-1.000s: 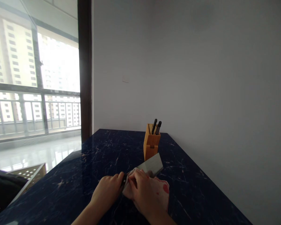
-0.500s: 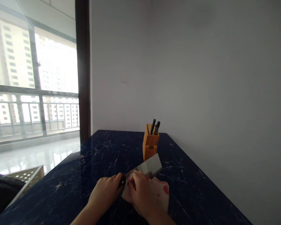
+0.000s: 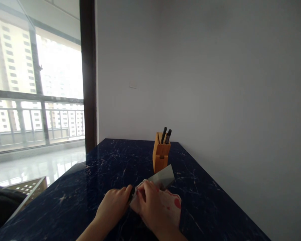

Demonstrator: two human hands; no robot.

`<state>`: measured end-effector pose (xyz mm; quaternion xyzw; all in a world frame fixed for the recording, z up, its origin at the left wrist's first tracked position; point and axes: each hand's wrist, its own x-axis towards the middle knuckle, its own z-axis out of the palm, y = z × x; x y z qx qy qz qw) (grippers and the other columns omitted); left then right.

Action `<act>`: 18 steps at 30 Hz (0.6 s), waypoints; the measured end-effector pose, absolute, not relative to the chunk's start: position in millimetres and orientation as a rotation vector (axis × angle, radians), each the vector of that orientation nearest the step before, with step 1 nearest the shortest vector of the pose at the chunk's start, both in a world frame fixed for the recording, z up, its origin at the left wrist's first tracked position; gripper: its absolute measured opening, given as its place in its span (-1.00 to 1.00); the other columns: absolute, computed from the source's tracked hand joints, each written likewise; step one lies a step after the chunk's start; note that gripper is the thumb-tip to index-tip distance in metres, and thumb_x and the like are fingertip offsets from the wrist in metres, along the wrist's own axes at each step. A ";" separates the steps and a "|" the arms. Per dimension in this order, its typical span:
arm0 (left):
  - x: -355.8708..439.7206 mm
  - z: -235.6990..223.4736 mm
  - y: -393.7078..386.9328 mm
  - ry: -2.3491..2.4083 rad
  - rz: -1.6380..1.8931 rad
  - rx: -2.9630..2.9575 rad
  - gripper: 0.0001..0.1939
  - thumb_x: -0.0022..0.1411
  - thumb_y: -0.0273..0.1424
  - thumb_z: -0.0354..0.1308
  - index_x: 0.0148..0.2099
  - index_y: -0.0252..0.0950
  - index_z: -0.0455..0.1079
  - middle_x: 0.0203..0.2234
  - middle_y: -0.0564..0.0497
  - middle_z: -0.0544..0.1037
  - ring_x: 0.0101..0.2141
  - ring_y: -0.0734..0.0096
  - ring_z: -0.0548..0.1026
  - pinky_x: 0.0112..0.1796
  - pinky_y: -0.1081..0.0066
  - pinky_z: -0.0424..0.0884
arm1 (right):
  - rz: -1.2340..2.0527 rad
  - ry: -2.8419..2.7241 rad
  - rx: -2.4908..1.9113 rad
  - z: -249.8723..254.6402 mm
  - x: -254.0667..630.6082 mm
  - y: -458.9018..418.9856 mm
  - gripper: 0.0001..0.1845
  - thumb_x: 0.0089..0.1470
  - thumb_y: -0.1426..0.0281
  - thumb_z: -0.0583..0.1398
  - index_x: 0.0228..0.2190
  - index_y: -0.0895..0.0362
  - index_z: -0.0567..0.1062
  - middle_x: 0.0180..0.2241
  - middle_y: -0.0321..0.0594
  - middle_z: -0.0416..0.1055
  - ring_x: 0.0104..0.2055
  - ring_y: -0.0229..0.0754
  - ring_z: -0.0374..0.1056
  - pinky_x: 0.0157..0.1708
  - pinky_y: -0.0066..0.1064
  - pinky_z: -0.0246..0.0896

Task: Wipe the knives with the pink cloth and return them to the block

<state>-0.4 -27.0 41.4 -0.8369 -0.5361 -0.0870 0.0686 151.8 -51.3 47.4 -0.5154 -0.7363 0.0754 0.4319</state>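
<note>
Cleaver: the cleaver [image 3: 165, 176] lies across the space ahead of the person, its broad blade pointing away and to the right; whether it rests on the counter [image 3: 110, 164] or is raised slightly, I cannot tell.
Handle: the left hand [image 3: 113, 203] has its fingers clenched around the dark handle [image 3: 132, 192], most of which they hide. This grip probably keeps the blade from turning under the other hand's pressure.
Cloth: the pale cloth [image 3: 175, 205] with red patches is bunched under the right hand [image 3: 150, 204] and spreads out to its right. Part of it lies at the blade's handle end, likely so that fabric, rather than bare skin, meets the metal.
Right fingers: they are closed in a pinch on the cloth, near the handle; the exact fold between them is too small to make out. Pinching there seems to give close control over where the cloth bears.
Knife block: the wooden knife block [image 3: 160, 163] stands upright beyond the hands, near the blade's far end; contact between the two cannot be told. Two dark handles [image 3: 164, 135] stick up from its top, angled so they are easy to grasp.
Surroundings: a grey wall [image 3: 228, 100] rises beside the counter, and a window [image 3: 60, 70] is at the left.
</note>
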 end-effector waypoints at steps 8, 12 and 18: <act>0.0 40.9 -24.9 -1.607 -0.275 -2.515 -0.76 0.19 -0.43 -0.11 -0.12 -0.25 0.29 -0.33 -0.03 0.54 -0.33 0.19 0.52 -0.36 0.30 0.34 | 0.179 -1.867 -1.261 49.5 154.4 -53.1 -0.87 0.01 0.54 0.06 -0.46 0.08 0.31 -0.40 -0.32 0.35 -0.32 -0.25 0.27 -0.27 -0.43 0.10; 1.1 40.8 -25.5 -1.609 -0.258 -2.500 -0.75 0.17 -0.44 -0.07 -0.10 -0.25 0.28 -0.30 -0.05 0.54 -0.30 0.21 0.51 -0.33 0.32 0.33 | 0.140 -1.846 -1.200 44.2 156.2 -43.6 -0.86 0.05 0.53 -0.01 -0.39 0.08 0.30 -0.33 -0.27 0.32 -0.27 -0.22 0.24 -0.24 -0.38 0.10; 0.2 39.8 -26.0 -1.623 -0.283 -2.489 -0.80 0.21 -0.34 -0.07 -0.16 -0.23 0.30 -0.38 -0.01 0.54 -0.34 0.16 0.52 -0.37 0.29 0.34 | 0.096 -1.683 -1.296 41.8 178.7 -22.7 -0.84 0.08 0.47 -0.04 -0.40 0.07 0.32 -0.39 -0.26 0.31 -0.32 -0.20 0.25 -0.29 -0.37 0.13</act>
